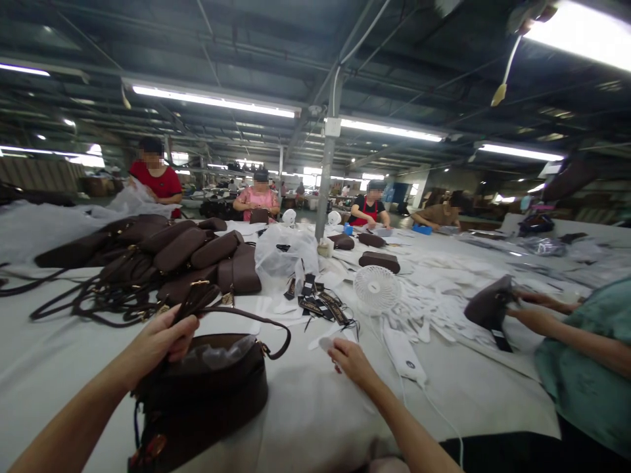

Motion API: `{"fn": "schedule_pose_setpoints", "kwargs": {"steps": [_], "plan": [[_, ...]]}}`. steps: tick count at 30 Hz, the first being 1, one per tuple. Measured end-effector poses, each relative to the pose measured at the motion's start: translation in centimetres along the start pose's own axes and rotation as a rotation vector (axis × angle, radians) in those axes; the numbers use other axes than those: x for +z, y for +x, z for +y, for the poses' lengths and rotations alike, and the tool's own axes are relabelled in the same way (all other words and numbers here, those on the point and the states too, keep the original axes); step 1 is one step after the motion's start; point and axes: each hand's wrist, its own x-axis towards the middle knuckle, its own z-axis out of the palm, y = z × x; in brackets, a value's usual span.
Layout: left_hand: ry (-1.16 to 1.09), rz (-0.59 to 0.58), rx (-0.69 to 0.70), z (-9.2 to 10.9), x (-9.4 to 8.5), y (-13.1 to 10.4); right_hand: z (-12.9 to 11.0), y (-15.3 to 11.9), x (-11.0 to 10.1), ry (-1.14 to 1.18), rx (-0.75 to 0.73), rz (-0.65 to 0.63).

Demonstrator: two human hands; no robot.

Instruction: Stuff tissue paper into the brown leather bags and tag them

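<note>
A dark brown handbag (pixel 211 387) stands on the table in front of me, its top open and crumpled clear plastic (pixel 217 355) showing inside. My left hand (pixel 165 338) is closed around its bunched dark strap and upper edge; the strap (pixel 266 322) loops out to the right. To the right of the bag, my right hand (pixel 352 364) pinches a small pale rounded piece (pixel 325 343), which looks like a white paper or card slip. Just beyond this hand lie several black tags with gold lettering (pixel 320 305). The bag's lower part is in shadow.
A pile of brown bags (pixel 182 253) with straps sits at the left. White plastic (pixel 286 253), a small white fan (pixel 377 289) with cable, and scattered white paper pieces (pixel 428 289) cover the middle and right. A co-worker's hands (pixel 537 312) hold another bag at the right.
</note>
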Motion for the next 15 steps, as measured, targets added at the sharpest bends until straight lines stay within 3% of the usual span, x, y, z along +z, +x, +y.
{"fn": "schedule_pose_setpoints", "kwargs": {"steps": [3,10,15], "plan": [[-0.008,0.005,-0.009,-0.2,-0.2,0.1,0.2,-0.7,0.5,-0.101,0.039,0.094],[-0.031,0.043,-0.002,-0.6,-0.3,0.2,0.3,-2.7,3.3,-0.229,0.097,0.179],[-0.042,0.053,-0.004,0.1,0.3,-0.2,0.3,-4.5,4.1,-0.272,-0.014,0.191]]}}
